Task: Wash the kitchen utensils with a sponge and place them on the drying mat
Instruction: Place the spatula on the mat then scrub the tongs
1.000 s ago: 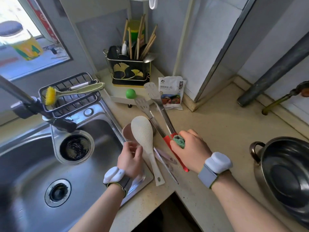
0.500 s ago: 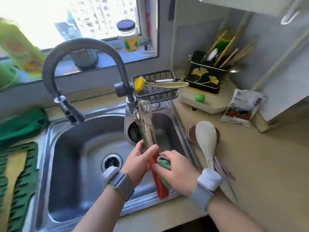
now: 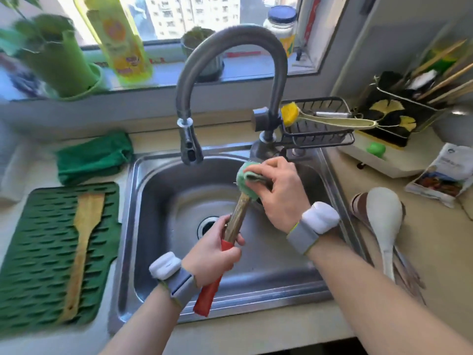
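Note:
My left hand (image 3: 213,254) grips the red handle of a metal spatula (image 3: 236,219) and holds it slanted over the steel sink (image 3: 179,283). My right hand (image 3: 279,190) pinches a green sponge (image 3: 244,181) folded around the spatula's upper end, so the blade is hidden. The green drying mat (image 3: 35,260) lies left of the sink with a wooden spatula (image 3: 83,242) on it. On the counter to the right lie a white rice paddle (image 3: 384,216) and other utensils (image 3: 407,275) beside it.
The grey faucet (image 3: 230,62) arches over the basin, spout just left of the sponge. A wire caddy (image 3: 320,129) with a yellow brush, a utensil holder (image 3: 399,116), a food packet (image 3: 445,172), a green cloth (image 3: 94,156) and windowsill bottles surround the sink.
The spatula came off the counter to over the sink. My left hand took its red handle. My right hand slid the sponge up from the handle to the blade end.

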`<control>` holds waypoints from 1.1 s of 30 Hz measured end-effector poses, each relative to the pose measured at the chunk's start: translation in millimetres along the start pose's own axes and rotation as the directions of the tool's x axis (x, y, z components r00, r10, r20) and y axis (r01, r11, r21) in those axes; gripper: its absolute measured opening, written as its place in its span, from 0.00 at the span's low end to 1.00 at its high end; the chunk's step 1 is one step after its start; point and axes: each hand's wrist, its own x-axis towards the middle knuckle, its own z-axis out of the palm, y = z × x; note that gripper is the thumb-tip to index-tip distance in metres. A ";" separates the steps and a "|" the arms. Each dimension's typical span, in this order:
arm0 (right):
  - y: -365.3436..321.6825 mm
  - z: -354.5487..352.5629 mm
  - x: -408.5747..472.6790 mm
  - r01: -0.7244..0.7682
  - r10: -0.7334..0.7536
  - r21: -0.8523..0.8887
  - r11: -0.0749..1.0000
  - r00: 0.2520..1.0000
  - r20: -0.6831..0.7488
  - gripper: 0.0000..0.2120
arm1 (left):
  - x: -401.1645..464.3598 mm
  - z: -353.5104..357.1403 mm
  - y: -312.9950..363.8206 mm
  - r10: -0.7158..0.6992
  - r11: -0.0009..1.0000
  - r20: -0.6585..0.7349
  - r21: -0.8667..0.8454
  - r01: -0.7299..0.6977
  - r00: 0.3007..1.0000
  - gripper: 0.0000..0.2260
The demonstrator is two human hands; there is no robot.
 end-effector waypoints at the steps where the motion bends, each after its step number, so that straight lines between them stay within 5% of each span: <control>1: -3.8 10.7 -10.2 0.036 -0.035 -0.013 0.999 0.997 0.065 0.09 | -0.7 -6.9 -1.3 -0.001 0.999 0.000 0.044 0.001 1.000 0.23; 4: -14.7 37.8 -39.3 0.218 -0.209 -0.016 0.976 0.950 0.230 0.11 | -2.1 -20.5 -4.4 -0.005 0.981 -0.050 0.193 0.014 0.999 0.17; 7: -8.3 41.8 -7.9 0.152 -0.145 -0.176 0.973 0.988 0.051 0.12 | -3.9 -26.4 -6.6 0.027 0.984 -0.055 0.178 -0.016 0.998 0.20; 9: -7.6 43.8 3.8 0.077 -0.079 -0.121 0.990 0.997 -0.017 0.11 | -3.6 -29.9 -5.6 0.042 0.989 -0.069 0.144 -0.032 0.997 0.22; 14: -18.1 63.2 -42.4 0.294 -0.293 0.042 0.955 0.909 0.297 0.11 | -2.6 -37.6 -3.0 0.045 0.982 -0.096 0.184 -0.026 0.994 0.11; 20: 12.5 45.3 32.2 -0.026 0.023 -0.097 0.995 0.999 -0.040 0.08 | -1.0 -35.1 0.5 0.098 0.986 -0.039 0.142 -0.091 0.994 0.23; 25: -1.4 56.8 -56.1 0.222 -0.226 0.049 0.974 0.929 0.293 0.08 | 2.1 -28.5 -5.2 0.077 0.986 -0.054 0.153 -0.068 0.996 0.11; 27: 3.8 55.7 -33.8 0.208 -0.212 0.041 0.977 0.945 0.249 0.09 | 2.8 -25.2 -7.2 0.046 0.993 -0.050 0.107 -0.041 0.998 0.11; 30: 25.1 45.2 26.1 0.005 -0.004 -0.092 0.996 1.000 0.012 0.09 | 1.9 -25.0 -8.7 0.040 0.992 -0.029 0.120 -0.037 0.999 0.21; 33: 29.1 51.5 8.5 -0.010 0.012 -0.055 0.998 0.999 0.032 0.09 | 3.4 -23.2 -8.3 0.031 0.991 -0.035 0.128 -0.027 0.999 0.24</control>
